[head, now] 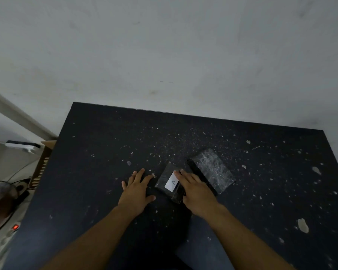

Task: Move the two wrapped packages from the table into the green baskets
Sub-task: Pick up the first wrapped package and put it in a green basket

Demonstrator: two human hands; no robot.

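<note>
Still at the pickup: right hand (196, 193) fingers (180, 175) lie spread on the labelled dark wrapped package (171, 183); left hand (138, 189) rests splayed on the black speckled tabletop (105, 152) just beside. Next, likely grip and lift; no green baskets visible.

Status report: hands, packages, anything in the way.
Left hand flat on table, empty. Right hand open, resting on labelled package. Second package beside it, untouched. No baskets in view; nothing blocking.
</note>
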